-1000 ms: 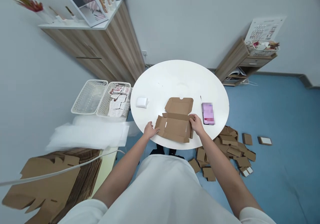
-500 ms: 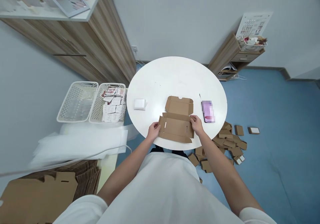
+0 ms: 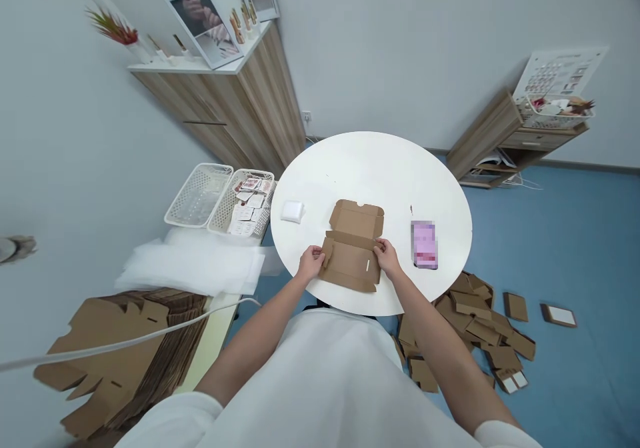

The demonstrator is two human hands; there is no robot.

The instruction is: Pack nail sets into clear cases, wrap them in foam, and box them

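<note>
A flat brown cardboard box blank (image 3: 347,259) lies on the white round table (image 3: 370,161) near its front edge, the lid panel spread toward the far side. My left hand (image 3: 311,262) grips its left side flap, which stands partly folded inward. At the opposite end, my right hand (image 3: 386,257) pinches the right edge by the crease between base and lid. One slot shows in the base near the right hand; the flap hides the left part of the base.
Left on the table is a white packet (image 3: 293,211); right is a purple-screened phone (image 3: 425,245). White baskets (image 3: 200,195), foam sheets (image 3: 190,261) and stacked cardboard blanks (image 3: 115,355) stand at the left. Folded boxes (image 3: 475,308) lie piled on the floor at the right.
The left side flap has been folded up and inward over the base, covering the left slot. My head view has shifted, so the surroundings sit differently. Both hands keep hold of the blank.
</note>
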